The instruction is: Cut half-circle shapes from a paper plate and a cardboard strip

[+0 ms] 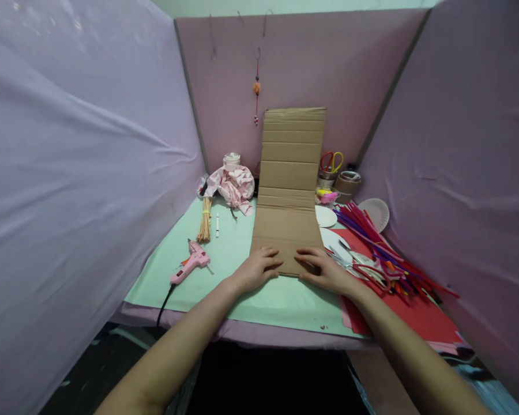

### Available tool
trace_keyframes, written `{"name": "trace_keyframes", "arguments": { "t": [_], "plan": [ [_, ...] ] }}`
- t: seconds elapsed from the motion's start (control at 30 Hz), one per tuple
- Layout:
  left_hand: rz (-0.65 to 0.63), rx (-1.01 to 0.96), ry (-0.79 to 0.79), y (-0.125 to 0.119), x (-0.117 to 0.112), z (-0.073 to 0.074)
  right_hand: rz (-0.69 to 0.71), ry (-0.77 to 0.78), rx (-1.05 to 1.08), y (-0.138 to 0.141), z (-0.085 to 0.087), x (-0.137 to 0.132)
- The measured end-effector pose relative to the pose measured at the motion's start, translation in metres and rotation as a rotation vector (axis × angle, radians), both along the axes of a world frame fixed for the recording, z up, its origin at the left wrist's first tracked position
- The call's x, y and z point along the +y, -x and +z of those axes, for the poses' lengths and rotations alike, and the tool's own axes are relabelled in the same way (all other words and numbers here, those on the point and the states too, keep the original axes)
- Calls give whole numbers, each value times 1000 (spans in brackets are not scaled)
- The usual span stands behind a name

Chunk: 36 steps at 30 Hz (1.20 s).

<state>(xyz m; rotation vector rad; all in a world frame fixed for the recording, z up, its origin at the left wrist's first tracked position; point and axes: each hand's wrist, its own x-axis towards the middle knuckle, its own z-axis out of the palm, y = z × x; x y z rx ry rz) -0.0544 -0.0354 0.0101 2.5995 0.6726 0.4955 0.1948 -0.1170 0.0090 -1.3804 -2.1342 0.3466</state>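
Observation:
A long creased sheet of brown cardboard [291, 178] stands in the middle of the table. Its lower part lies on the green tabletop, and its upper part rises in front of the back wall. My left hand [259, 268] rests on the lower left corner, fingers stretched over the edge. On the lower right corner lies my right hand [322, 271], its fingers apart and slightly bent, with the thumb near the bottom edge. Scissors with red handles [372, 275] lie just right of my right hand.
To the left are a pink glue gun [194, 262], a bundle of sticks [205, 220], a white pen [217, 225] and crumpled patterned cloth [233, 184]. Right are red sheets [415, 320], coloured pipe cleaners [384, 242], a white paper plate [375, 213] and upright scissors [331, 162]. Fabric walls enclose three sides.

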Motion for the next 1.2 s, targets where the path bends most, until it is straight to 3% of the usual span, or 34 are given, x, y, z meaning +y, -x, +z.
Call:
{"name": "trace_keyframes", "arguments": {
  "t": [0.67,0.97,1.1,1.2],
  "plan": [
    [-20,-47,-151,-1,-6,0,-12,-30,8,-2,-6,-5],
    [-26,59,-128,1,-2,2,-14,-3,30,-3,-4,-6],
    [14,130,-198,-2,-9,12,-11,0,30,-3,-5,-5],
    [125,199,-271,-17,-28,13,-14,3,33,-3,-5,-5]
  ]
}}
